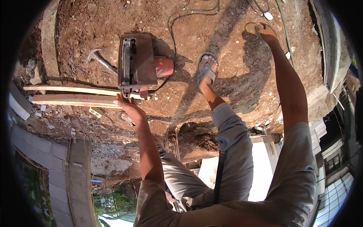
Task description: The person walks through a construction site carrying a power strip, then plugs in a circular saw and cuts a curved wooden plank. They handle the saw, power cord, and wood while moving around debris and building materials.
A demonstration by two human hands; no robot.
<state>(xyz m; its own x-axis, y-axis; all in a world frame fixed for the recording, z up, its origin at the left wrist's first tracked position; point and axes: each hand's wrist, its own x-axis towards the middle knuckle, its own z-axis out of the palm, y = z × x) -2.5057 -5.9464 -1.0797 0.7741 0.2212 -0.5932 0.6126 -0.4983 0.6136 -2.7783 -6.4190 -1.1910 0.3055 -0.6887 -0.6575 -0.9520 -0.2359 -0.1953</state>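
- Left hand: at the right-hand end of the lower wooden strip, fingers partly bent over it. Cannot tell whether the grip is closed.
- Right hand: extended well apart, over the bare earth near a small white fitting. Fingers bent, nothing visible in them; how far open cannot be told.
- Location: the lower wooden strip lies to the person's left, just beside the upper wooden strip. The power saw, apparently a circular saw, stands just beyond the left hand.
- Handling, in this inspector's judgement: bear on the lower wooden strip from its outer side, keep fingertips clear of the saw's slotted plate, and support the strip evenly so it cannot roll. Keep the saw's black cable away from the wood and the sandalled foot.
- Orientation: the lower strip's long axis runs left to right, nearly level across the view, its far end pointing to the person's left. The upper strip runs almost parallel, its right end dipping slightly towards the person.
- Saw: plate and slot run lengthwise away from the person; red housing to the right. Claw hammer to its left, handle slanting towards the plate.
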